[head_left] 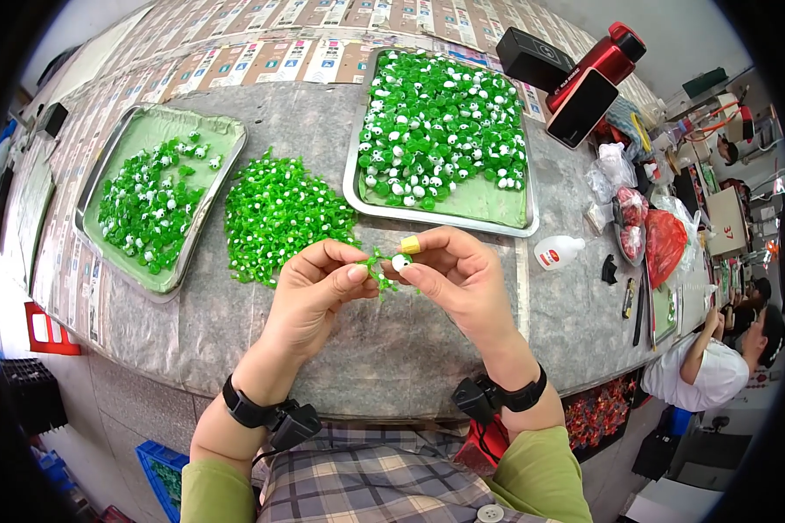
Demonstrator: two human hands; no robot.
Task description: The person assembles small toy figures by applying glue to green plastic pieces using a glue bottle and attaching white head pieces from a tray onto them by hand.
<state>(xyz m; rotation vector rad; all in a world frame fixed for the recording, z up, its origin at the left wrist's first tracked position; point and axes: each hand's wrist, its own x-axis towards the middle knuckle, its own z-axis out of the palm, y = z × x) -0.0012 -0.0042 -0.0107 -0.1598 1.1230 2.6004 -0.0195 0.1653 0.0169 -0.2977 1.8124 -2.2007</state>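
Observation:
My left hand [316, 283] pinches a small green plastic piece [377, 266] with thin limbs between thumb and index finger. Facing it, my right hand [459, 272] grips a small white eyeball piece [400, 261] with a black dot; yellow tape [410, 245] wraps its index finger. The two pieces are very close, and whether they touch I cannot tell. A pile of small green pieces [279, 213] lies left of my hands. Beyond my right hand, a large metal tray [475, 223] holds many green pieces with white eyeballs; a smaller tray [222, 144] at the left holds fewer.
Right of the large tray are a white bottle [558, 252], a phone [583, 106], a red flask [606, 63] and a black box [532, 57]. Plastic bags [665, 244] and tools lie farther right. Another person [702, 370] sits at the far right. Grey paper [427, 349] covers the table.

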